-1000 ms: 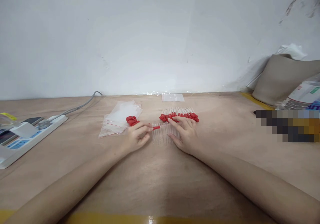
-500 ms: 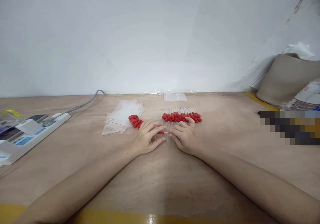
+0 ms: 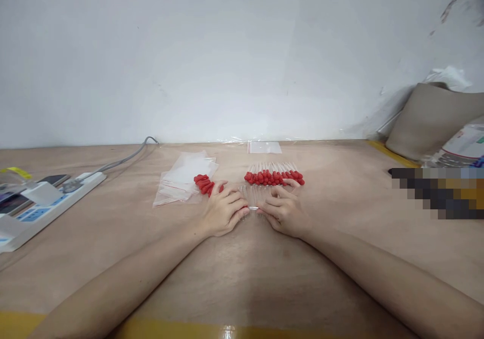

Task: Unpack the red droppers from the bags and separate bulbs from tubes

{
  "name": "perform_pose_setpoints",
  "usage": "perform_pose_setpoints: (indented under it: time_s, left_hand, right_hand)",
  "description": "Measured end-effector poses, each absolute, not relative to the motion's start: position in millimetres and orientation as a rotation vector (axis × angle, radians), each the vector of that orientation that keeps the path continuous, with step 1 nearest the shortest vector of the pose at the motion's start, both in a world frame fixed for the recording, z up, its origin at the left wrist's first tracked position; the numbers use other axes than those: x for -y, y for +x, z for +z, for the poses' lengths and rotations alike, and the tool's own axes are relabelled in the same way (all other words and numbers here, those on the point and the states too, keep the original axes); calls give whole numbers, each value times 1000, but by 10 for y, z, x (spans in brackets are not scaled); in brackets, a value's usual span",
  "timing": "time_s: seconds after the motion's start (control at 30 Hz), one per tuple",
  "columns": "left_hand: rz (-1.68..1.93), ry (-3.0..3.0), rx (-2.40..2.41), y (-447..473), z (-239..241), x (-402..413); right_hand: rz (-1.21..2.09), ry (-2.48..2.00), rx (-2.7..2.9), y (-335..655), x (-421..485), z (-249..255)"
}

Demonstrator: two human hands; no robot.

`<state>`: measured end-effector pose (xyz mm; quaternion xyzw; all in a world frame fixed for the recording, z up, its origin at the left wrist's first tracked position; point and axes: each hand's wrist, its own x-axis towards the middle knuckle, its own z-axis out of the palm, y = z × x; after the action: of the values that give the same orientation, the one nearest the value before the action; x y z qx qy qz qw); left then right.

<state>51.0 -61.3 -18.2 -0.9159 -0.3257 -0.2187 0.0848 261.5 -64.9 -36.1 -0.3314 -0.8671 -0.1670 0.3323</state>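
Both my hands meet at the middle of the wooden table (image 3: pixel 242 273) over a row of clear glass tubes (image 3: pixel 257 195). My left hand (image 3: pixel 223 210) has its fingers curled round a small red rubber bulb whose tip barely shows. My right hand (image 3: pixel 283 208) pinches a clear tube, its end against the left fingertips. Just behind lies a row of finished droppers with red bulbs (image 3: pixel 274 176). A small heap of loose red bulbs (image 3: pixel 204 182) sits by my left hand.
A stack of clear zip bags (image 3: pixel 181 180) lies left of the bulbs, one more bag (image 3: pixel 264 147) by the wall. A white power strip (image 3: pixel 45 205) with a grey cable is at far left. A brown bag (image 3: pixel 431 117) and packets stand at right.
My left hand carried the red bulb rightward and both hands closed together over the clear tubes. The right hand drew back from the dropper row and curled its fingers.
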Motion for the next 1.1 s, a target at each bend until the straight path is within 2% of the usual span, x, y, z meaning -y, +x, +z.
perform_pose_setpoints:
  time_s: [0.27, 0.47, 0.77, 0.9, 1.1]
  left_hand:
    - [-643, -2782, 922, 453, -163, 667]
    - [-692, -2786, 901, 371, -158, 666]
    - [-1154, -2339, 1538, -96, 123, 171]
    - [-1098, -2363, 1781, -287, 142, -34]
    - [-1091, -2400, 1846, -397, -20, -86]
  right_hand:
    - [-611, -717, 2196, 2648, 701, -359]
    - [-611, -691, 2203, 2733, 664, -377]
    - [-405, -1174, 2003, 2720, 487, -355]
    - [-310, -1218, 2046, 2511, 472, -358]
    - [-328, -1189, 2093, 2275, 482, -331]
